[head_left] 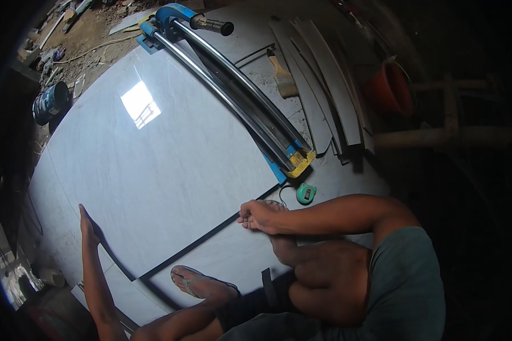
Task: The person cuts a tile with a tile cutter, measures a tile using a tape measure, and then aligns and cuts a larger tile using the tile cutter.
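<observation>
A large pale grey, glossy tile (170, 170) lies flat in front of me, its near edge raised over the floor with a dark shadow below. My left hand (87, 227) is at the tile's left edge, seen side-on with fingers stretched out. By the near edge, close to my right foot, my right hand (259, 216) has its fingers curled in; whatever is inside them is hidden. Just right of that hand sits a green tape measure (306, 194). A blue tile cutter (233, 96) with two metal rails and a black-gripped handle rests along the tile's right side.
Right of the cutter lie a paintbrush (281, 77) and several long tile strips (330, 85). A red bucket (389, 88) stands farther right, near a wooden frame (450, 131). At the left are a blue can (51, 103) and rubble (99, 54). My sandalled foot (193, 281) is near the tile's front corner.
</observation>
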`<action>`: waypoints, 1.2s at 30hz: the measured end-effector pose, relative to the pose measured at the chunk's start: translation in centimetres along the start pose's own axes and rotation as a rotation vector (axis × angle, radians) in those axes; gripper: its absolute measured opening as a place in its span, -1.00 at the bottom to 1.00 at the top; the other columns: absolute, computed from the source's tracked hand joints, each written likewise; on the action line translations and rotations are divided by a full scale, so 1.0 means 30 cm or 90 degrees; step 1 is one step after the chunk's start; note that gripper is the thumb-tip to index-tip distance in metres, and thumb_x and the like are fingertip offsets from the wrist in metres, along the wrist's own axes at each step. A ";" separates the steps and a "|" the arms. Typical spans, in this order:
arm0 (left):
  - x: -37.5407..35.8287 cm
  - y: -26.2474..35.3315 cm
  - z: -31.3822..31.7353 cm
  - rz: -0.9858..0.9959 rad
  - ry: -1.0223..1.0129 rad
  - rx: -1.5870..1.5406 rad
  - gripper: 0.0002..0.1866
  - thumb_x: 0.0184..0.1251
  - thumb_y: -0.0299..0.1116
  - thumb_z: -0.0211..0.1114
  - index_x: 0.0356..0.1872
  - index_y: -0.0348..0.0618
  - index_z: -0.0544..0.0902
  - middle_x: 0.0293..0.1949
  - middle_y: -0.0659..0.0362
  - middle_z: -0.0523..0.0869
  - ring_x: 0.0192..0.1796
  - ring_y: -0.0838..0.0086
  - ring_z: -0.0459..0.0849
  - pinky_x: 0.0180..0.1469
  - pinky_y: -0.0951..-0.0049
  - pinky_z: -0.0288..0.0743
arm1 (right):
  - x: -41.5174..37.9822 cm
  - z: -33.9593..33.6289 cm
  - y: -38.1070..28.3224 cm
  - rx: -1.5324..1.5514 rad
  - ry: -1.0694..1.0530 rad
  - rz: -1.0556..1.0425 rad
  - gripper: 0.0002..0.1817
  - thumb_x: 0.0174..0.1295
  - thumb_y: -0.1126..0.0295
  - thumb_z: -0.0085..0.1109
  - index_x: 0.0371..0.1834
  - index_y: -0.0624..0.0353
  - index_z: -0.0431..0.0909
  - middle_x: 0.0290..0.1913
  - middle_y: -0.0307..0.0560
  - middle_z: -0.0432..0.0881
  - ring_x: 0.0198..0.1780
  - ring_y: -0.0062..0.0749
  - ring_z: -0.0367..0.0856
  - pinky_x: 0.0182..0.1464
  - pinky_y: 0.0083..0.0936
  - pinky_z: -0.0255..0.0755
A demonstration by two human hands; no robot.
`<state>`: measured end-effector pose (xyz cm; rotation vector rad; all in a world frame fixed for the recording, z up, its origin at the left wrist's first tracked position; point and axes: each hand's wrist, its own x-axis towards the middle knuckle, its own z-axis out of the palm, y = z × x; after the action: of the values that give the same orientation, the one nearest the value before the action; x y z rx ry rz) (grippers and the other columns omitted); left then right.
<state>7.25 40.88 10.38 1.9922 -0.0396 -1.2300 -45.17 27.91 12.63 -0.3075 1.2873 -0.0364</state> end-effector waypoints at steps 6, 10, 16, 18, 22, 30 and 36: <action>0.059 -0.016 0.037 0.017 0.000 -0.083 -0.14 0.62 0.27 -0.34 0.60 -0.30 -0.01 0.63 -0.01 0.06 0.63 0.13 0.00 0.65 0.16 -0.21 | 0.034 -0.018 -0.052 -0.030 0.053 -0.016 -0.82 0.14 0.36 0.19 -0.27 0.15 0.44 -0.25 -0.17 0.43 -0.25 -0.48 0.49 -0.21 -0.54 0.44; 0.030 -0.019 0.060 -0.054 -0.049 -0.127 -0.11 0.59 0.33 -0.36 0.61 -0.26 0.00 0.62 -0.02 0.07 0.64 0.12 -0.03 0.65 0.11 -0.23 | 0.017 -0.044 -0.071 -0.062 0.080 -0.026 -0.75 0.13 0.28 0.22 -0.21 0.15 0.46 -0.22 -0.17 0.46 -0.25 -0.52 0.48 -0.23 -0.57 0.41; 0.024 -0.037 0.074 -0.018 -0.006 -0.077 -0.14 0.62 0.28 -0.38 0.61 -0.29 -0.01 0.62 -0.02 0.08 0.63 0.15 -0.01 0.65 0.13 -0.16 | 0.010 -0.050 -0.104 -0.054 0.085 -0.018 -0.64 0.15 0.20 0.24 -0.10 0.17 0.44 -0.17 -0.13 0.45 -0.26 -0.53 0.45 -0.25 -0.59 0.39; -0.057 0.009 0.130 0.008 0.049 -0.005 -0.15 0.64 0.25 -0.37 0.60 -0.31 -0.02 0.62 -0.02 0.09 0.63 0.15 0.01 0.64 0.16 -0.12 | 0.001 -0.037 -0.106 -0.054 0.086 -0.009 -0.61 0.16 0.19 0.24 -0.07 0.19 0.42 -0.15 -0.11 0.43 -0.28 -0.52 0.43 -0.27 -0.59 0.38; -0.035 -0.012 0.121 0.013 0.023 -0.052 -0.17 0.66 0.21 -0.36 0.60 -0.33 -0.04 0.62 -0.02 0.08 0.63 0.15 0.01 0.65 0.19 -0.12 | 0.000 -0.018 -0.114 -0.076 0.073 0.005 -0.55 0.17 0.19 0.24 -0.01 0.27 0.40 -0.09 -0.05 0.40 -0.31 -0.52 0.38 -0.32 -0.57 0.36; 0.021 -0.013 0.085 -0.035 -0.028 -0.111 -0.20 0.67 0.18 -0.35 0.62 -0.28 -0.12 0.65 0.01 -0.03 0.65 0.20 -0.06 0.66 0.20 -0.21 | 0.026 -0.033 -0.115 -0.100 0.039 -0.055 -0.51 0.21 0.20 0.30 -0.01 0.39 0.41 -0.18 -0.04 0.46 -0.42 -0.59 0.39 -0.43 -0.61 0.32; -0.006 -0.017 0.190 -0.045 -0.035 -0.178 -0.24 0.69 0.13 -0.34 0.61 -0.28 -0.06 0.64 0.03 0.04 0.63 0.19 0.01 0.65 0.22 -0.19 | 0.031 -0.057 -0.177 -0.105 0.128 -0.035 -0.54 0.18 0.09 0.30 -0.08 0.24 0.45 -0.44 -0.19 0.37 -0.50 -0.55 0.31 -0.52 -0.65 0.23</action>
<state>2.58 37.91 8.90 1.7308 0.1692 -1.2605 -45.76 22.28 12.65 -0.4904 1.4849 -0.0074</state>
